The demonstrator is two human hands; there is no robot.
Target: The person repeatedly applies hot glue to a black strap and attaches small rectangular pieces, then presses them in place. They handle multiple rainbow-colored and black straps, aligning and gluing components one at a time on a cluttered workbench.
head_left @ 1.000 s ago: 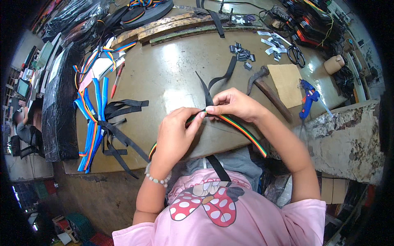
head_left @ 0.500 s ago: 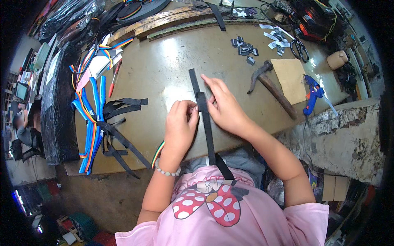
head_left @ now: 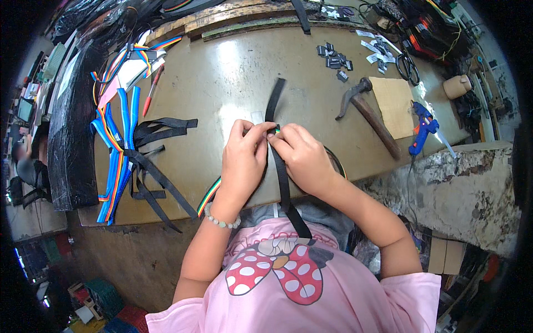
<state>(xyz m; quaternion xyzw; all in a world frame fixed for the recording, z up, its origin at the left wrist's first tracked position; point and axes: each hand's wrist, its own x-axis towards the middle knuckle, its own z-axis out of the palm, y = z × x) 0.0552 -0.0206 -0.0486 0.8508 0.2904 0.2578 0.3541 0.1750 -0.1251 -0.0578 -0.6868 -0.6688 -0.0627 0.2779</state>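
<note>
Near the counter's front edge, the left hand and right hand meet over a black strap, each grip pinching it where a striped rainbow band shows between the fingertips. The strap runs from mid-counter back over the front edge to the person's pink shirt. A hammer and blue glue gun lie toward the right edge, loose black and blue straps toward the left.

Strap pile left on table, hammer right, glue gun beyond.
</note>
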